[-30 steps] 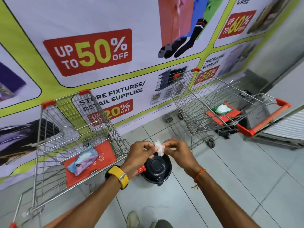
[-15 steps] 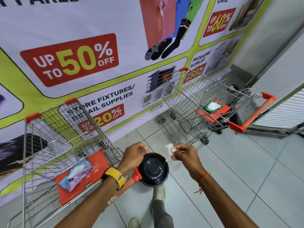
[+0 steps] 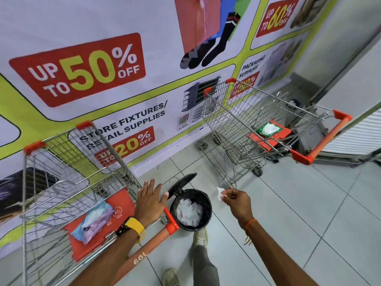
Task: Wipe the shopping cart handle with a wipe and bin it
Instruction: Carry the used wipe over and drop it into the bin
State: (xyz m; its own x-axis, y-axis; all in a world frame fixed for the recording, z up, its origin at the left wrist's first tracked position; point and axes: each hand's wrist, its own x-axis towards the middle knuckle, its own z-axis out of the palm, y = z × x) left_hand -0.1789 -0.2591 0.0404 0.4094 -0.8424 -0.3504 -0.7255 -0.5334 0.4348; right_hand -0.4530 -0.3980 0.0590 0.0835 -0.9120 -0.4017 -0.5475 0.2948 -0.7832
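Wipe [image 3: 220, 194] is pinched between thumb & fingertips of my right hand [image 3: 237, 200], crumpled small, held up just right of the bin [image 3: 191, 209] rim, not over the opening yet. Pinch is light bc I only need to let go once it's above the hole. Bin sits on the floor btwn the two carts, lid [image 3: 182, 182] tipped up toward the wall; my foot [image 3: 201, 237] is at its base, prob on the pedal, which would be why it's open. Inside: white crumpled stuff already. Left hand [image 3: 149, 200] is flat, fingers spread wide, holding nothing, over the near cart's handle [image 3: 152, 242] end, just beside the bin, likely steadying the cart so it won't roll. Wipe pack [image 3: 92, 222] lies on that cart's red seat flap. Other cart [image 3: 257, 129] stands well apart by the wall. Wiping looks done; what's left is to shift right hand left over the rim & drop
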